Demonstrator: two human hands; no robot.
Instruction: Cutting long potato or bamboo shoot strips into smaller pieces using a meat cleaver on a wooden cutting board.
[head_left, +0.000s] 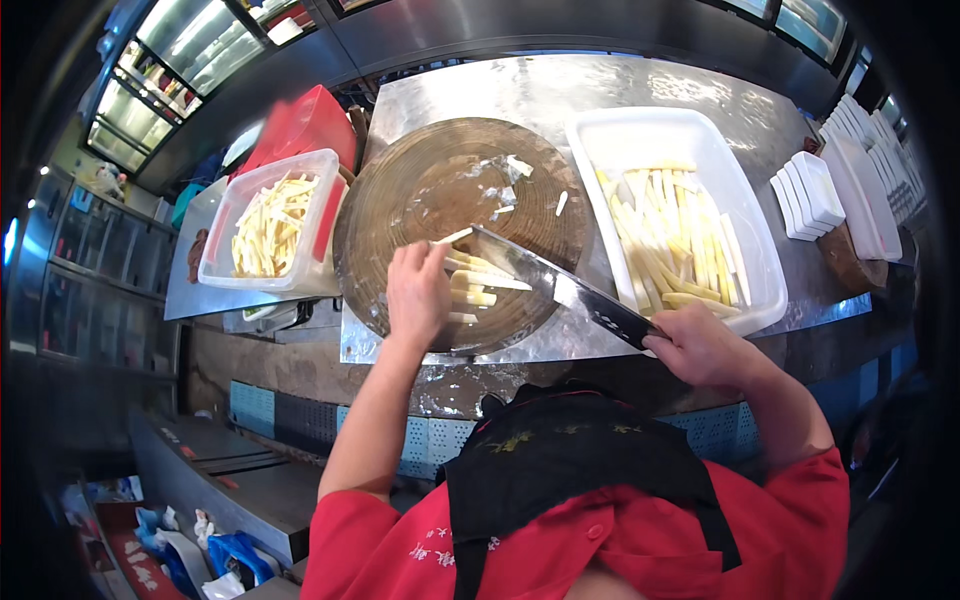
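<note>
On a round wooden chopping block (405, 180) lie several pale yellow vegetable strips (474, 279), possibly bamboo shoots. My left hand (418, 289) rests on their left ends, its fingers bent over them. The handle of a wide-bladed kitchen knife (559, 285) is in my right hand (694, 341); the blade points up and left across the block, its tip close to my left fingers. Small white scraps (519, 166) are scattered on the upper part of the block. What lies under my left palm is hidden.
Right of the block, a white plastic tub (761, 247) holds longer pale pieces. A clear plastic container (214, 259) of cut strips stands left, before a red bin (319, 124). White dishes (810, 195) are stacked far right on the steel table (465, 82).
</note>
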